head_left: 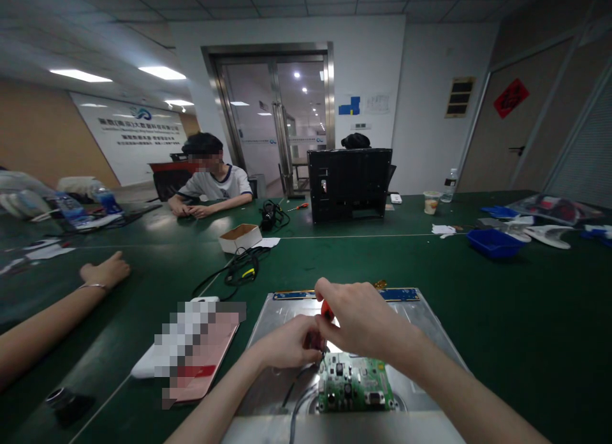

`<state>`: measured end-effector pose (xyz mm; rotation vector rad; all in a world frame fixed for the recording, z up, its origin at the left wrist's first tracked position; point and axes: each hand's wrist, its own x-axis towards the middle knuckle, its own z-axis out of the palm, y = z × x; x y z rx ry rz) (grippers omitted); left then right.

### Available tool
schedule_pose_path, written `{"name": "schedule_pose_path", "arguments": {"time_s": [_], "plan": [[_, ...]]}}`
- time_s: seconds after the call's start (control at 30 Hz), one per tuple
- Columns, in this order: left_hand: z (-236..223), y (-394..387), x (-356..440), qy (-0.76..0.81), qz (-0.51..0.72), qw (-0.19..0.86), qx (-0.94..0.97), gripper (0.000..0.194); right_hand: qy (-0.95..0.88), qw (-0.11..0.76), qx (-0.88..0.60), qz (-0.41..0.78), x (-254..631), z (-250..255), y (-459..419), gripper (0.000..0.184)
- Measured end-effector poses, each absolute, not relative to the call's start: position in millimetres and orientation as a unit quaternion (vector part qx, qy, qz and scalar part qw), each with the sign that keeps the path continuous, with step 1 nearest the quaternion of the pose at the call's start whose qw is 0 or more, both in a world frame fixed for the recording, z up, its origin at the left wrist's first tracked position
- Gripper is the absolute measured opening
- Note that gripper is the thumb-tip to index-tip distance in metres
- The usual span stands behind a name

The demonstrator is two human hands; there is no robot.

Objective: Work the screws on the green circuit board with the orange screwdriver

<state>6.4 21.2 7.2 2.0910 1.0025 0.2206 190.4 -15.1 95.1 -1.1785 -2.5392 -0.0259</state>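
My right hand [363,313] is closed around a screwdriver [327,310], its orange handle showing between the fingers. Just below, my left hand [294,342] has its fingers pinched together near the screwdriver's lower end; what lies between them is hidden. Both hands are over the upper left corner of a green circuit board [356,383]. That board sits on the back of a silver metal display panel [430,348], which lies flat in front of me. Cables [302,399] run along the board's left side. A narrow blue circuit strip [400,295] lines the panel's far edge.
Phones [210,355] lie left of the panel, near a co-worker's arm [62,310]. Beyond are black cables [243,265], an open white box [240,238] and an upright black monitor [350,184]. Blue trays [495,242] and a cup [431,203] stand right. Another person [215,182] sits across.
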Motion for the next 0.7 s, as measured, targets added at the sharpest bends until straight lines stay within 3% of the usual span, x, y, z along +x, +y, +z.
{"name": "schedule_pose_path", "arguments": {"time_s": [0.27,0.4,0.7], "plan": [[8.8,20.9,5.8,0.379,0.087,0.379,0.839,0.007,-0.9,0.162,-0.404,-0.006,193.1,94.5,-14.3,0.022],[5.5,21.3,5.6,0.385,0.087,0.394,0.83,0.01,-0.899,0.163,-0.407,0.0,192.9,96.1,-15.3,0.011],[6.8,21.4,5.4,0.377,0.084,0.381,0.84,0.01,-0.896,0.137,-0.421,-0.012,193.8,99.7,-16.6,0.021]]}}
